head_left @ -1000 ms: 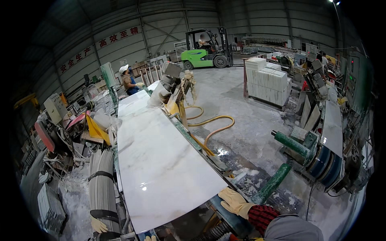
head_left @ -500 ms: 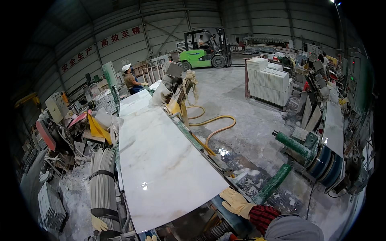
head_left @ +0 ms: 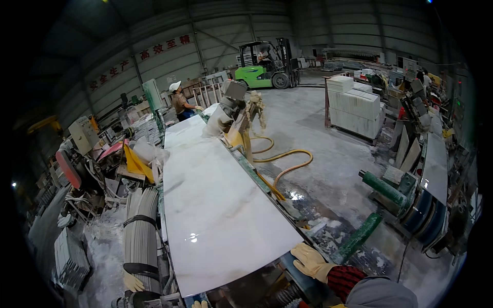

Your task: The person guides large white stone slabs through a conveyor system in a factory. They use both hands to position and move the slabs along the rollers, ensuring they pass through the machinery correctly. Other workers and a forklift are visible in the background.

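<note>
Slab (head_left: 215,205): a long white stone panel with faint grey veins, lying flat and face up on the line bed (head_left: 262,179). Its long axis runs from the near edge, just before the person, away toward the upper left, where a second slab (head_left: 185,131) lies end to end with it. The near end is cut slightly oblique, its right corner being the nearest point to the right hand.

Right hand (head_left: 312,261): in a pale yellow glove, fingers spread and laid flat on the bed's edge just beside the slab's near right corner; it grips nothing.

Left hand (head_left: 134,282): also gloved, low at the near left, fingers spread against a strapped grey bundle (head_left: 139,226); whether it grips the bundle cannot be told.

Stage, as judged: the slab appears fully out on the bed and at rest; neither hand has hold of it, so lifting or shifting it off remains undone.

Surroundings: a machine head (head_left: 228,105) over the far end, a yellow hose (head_left: 287,164) on the wet floor, a co-worker (head_left: 179,100) in a white helmet beyond, a green forklift (head_left: 264,66) at the back.
</note>
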A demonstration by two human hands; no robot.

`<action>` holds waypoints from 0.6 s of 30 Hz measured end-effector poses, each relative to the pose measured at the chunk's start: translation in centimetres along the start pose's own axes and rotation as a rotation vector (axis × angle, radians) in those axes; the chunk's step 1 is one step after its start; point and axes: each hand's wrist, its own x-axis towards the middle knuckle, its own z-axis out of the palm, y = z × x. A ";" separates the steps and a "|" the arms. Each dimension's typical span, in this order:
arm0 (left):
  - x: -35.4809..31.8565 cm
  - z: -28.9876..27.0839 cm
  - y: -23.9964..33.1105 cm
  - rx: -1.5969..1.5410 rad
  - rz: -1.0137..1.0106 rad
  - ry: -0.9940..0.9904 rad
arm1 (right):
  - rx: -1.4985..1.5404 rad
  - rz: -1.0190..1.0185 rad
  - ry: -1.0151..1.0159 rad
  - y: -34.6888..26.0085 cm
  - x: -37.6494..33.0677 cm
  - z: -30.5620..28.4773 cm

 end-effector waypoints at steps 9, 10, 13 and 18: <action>0.6 -1.0 0.7 -0.089 -0.048 -0.013 | 0.038 -0.019 0.028 0.0 -0.5 -0.2; 1.0 -1.1 0.8 -0.108 -0.060 -0.028 | 0.029 -0.028 0.042 -0.1 -0.2 -0.3; 2.2 0.4 -1.1 0.056 -0.044 -0.198 | 0.024 -0.031 0.074 -0.5 0.3 -0.6; 5.8 7.0 -7.6 0.431 0.205 -0.279 | 0.044 0.038 0.026 -0.7 2.0 -0.5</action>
